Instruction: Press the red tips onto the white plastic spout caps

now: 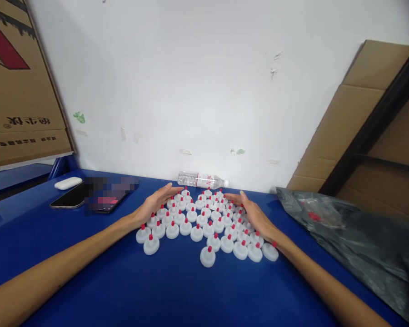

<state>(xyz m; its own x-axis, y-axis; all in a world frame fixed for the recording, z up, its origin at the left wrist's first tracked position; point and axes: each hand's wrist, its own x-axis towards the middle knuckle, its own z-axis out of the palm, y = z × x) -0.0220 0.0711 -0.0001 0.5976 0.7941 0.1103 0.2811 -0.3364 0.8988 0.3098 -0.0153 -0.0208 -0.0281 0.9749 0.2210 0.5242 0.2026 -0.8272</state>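
Observation:
Many white plastic caps with red nozzle tips (197,233) stand upright in a loose cluster on the blue table (177,290). Along the cluster's left side my left hand (156,203) rests on edge, fingers stretched forward, palm facing the caps. My right hand (254,212) mirrors it on the right side, fingers extended and thumb raised. Both hands are beside the outermost caps; whether they touch them I cannot tell. Neither grips anything. One cap (207,256) sits apart at the front, and another (151,244) at the front left.
A clear plastic bottle (202,180) lies on its side against the white wall (191,91). Two phones, one a dark phone (70,195), and a white case (68,183) are at the left. A dark plastic bag (357,245) covers the right edge. Cardboard (341,109) leans behind it.

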